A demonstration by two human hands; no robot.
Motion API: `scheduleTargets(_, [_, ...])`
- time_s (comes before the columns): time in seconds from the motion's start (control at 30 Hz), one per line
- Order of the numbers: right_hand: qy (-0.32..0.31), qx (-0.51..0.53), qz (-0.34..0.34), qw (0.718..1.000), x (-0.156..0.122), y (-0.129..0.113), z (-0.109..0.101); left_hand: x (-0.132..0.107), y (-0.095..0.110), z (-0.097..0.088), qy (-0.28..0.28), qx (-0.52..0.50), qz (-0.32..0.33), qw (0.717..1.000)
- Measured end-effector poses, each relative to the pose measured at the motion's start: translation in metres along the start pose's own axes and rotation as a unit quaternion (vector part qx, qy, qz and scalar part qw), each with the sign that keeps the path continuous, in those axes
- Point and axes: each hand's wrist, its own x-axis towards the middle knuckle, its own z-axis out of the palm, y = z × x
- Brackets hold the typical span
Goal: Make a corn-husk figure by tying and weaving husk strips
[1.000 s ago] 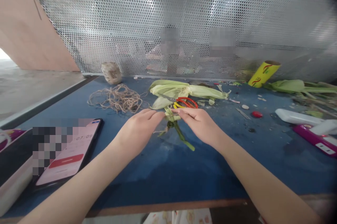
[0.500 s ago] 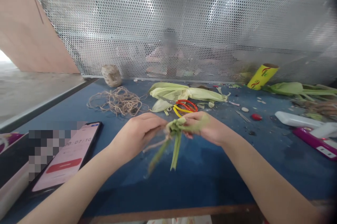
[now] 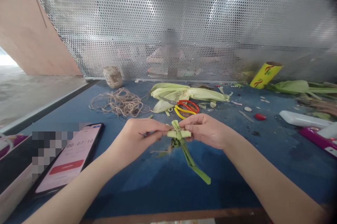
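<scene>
Both my hands hold a small bundle of folded green leaf strips (image 3: pixel 179 134) tied with thin twine, just above the blue table (image 3: pixel 163 185). My left hand (image 3: pixel 139 135) pinches its left end, fingers pressed together. My right hand (image 3: pixel 205 129) pinches its right end. A longer green strip (image 3: pixel 195 164) hangs down from the bundle toward me.
A phone (image 3: pixel 70 155) showing a timer lies at the left. A tangle of twine (image 3: pixel 119 102) and a twine ball (image 3: pixel 112 76) sit behind. Corn husks (image 3: pixel 181 93), red and yellow scissors (image 3: pixel 185 107), a yellow roll (image 3: pixel 264 74), and white and pink items (image 3: pixel 305 120) lie farther back and right. A perforated metal screen (image 3: pixel 184 24) backs the table.
The bundle swung up and blurred half a second ago, and now it is held level and still between both hands, a little nearer me than a second ago.
</scene>
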Motion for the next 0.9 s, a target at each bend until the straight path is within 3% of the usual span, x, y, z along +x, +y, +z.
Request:
scheduleTargets(0.13, [-0.006, -0.022, -0.045, 0.999, -0.003, -0.003, 0.007, -0.001, 0.001, -0.001, 0.019, -0.005, 0.088, 0.996])
scheduleTargets(0.27, [-0.007, -0.01, -0.016, 1.0, -0.005, -0.001, 0.009, -0.002, 0.0, -0.001, 0.019, 0.007, 0.164, 0.986])
scheduleTargets(0.5, [0.007, -0.009, 0.015, 1.0, -0.005, 0.001, 0.013, -0.004, -0.002, -0.001, -0.028, 0.064, 0.193, 0.979])
scheduleTargets(0.77, [0.02, 0.038, 0.119, 0.992, -0.006, 0.001, 0.014, -0.005, 0.005, 0.005, -0.044, 0.13, 0.205, 0.969])
scheduleTargets(0.9, [0.008, -0.02, 0.109, 0.994, -0.001, 0.007, 0.014, -0.005, 0.007, 0.006, -0.065, 0.173, 0.273, 0.944])
